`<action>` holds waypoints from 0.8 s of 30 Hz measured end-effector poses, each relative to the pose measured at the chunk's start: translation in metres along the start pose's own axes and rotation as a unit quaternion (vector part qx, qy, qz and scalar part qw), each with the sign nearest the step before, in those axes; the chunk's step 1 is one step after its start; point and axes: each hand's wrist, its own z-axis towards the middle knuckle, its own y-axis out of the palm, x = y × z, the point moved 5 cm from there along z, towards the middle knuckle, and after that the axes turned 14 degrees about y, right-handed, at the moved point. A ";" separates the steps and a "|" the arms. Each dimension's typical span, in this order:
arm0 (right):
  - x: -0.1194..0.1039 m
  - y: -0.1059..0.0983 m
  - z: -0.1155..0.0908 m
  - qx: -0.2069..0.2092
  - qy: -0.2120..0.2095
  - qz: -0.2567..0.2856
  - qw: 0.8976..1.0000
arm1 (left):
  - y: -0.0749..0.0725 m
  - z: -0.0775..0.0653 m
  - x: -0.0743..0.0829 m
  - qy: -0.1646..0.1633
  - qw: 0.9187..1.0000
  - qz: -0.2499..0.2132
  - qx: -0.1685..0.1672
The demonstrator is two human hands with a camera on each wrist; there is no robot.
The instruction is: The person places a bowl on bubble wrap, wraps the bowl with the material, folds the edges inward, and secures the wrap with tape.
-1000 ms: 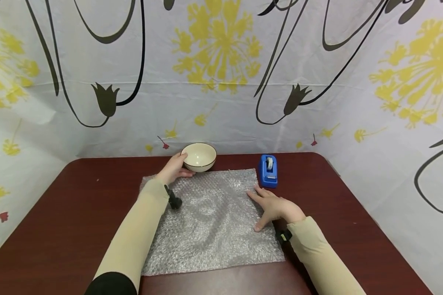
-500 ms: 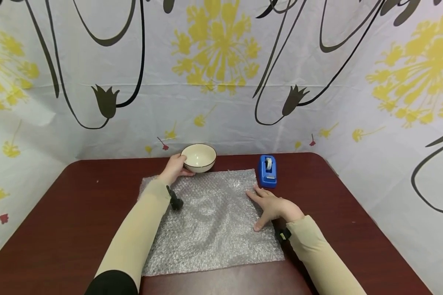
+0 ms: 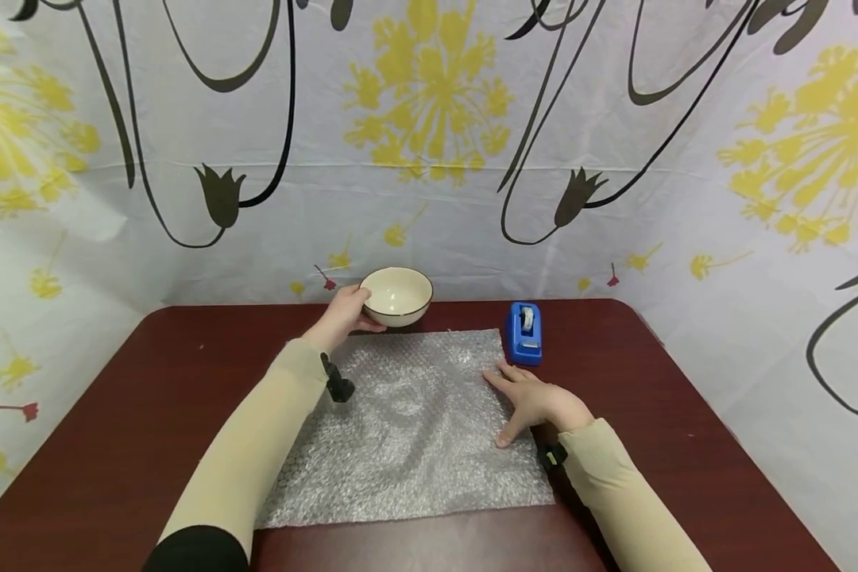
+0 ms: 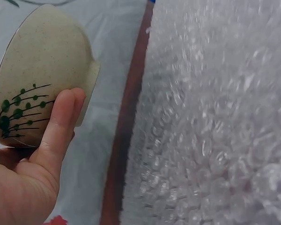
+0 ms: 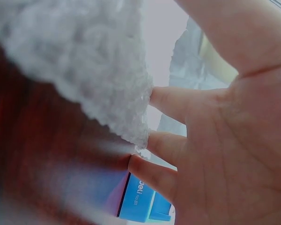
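Note:
A cream bowl (image 3: 398, 295) with a dark rim is held by my left hand (image 3: 345, 316) at the table's far edge. In the left wrist view the bowl (image 4: 51, 61) appears lifted off the table, its green plant pattern showing, fingers (image 4: 61, 112) against its underside and the thumb mostly out of sight. A sheet of bubble wrap (image 3: 407, 429) lies flat below the left forearm. My right hand (image 3: 539, 403) rests with spread fingers on the sheet's right edge; the right wrist view shows fingertips touching the bubble wrap (image 5: 93, 61).
A blue tape dispenser (image 3: 524, 334) stands just beyond the right hand, beside the sheet's far right corner. The dark red table (image 3: 658, 445) backs onto a white flowered cloth (image 3: 443, 230) hanging behind and at both sides.
The left hand has raised the bowl slightly, and it now shows a little higher and farther right. The right hand has stayed on the sheet.

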 end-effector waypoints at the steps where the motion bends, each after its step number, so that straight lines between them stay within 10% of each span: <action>1: 0.000 0.000 0.000 -0.001 0.000 0.000 1.000 | 0.001 -0.003 0.003 -0.001 1.000 0.000 0.000; 24: -0.001 0.000 0.001 -0.003 -0.011 -0.004 1.000 | 0.027 -0.093 0.010 -0.052 0.996 0.021 -0.067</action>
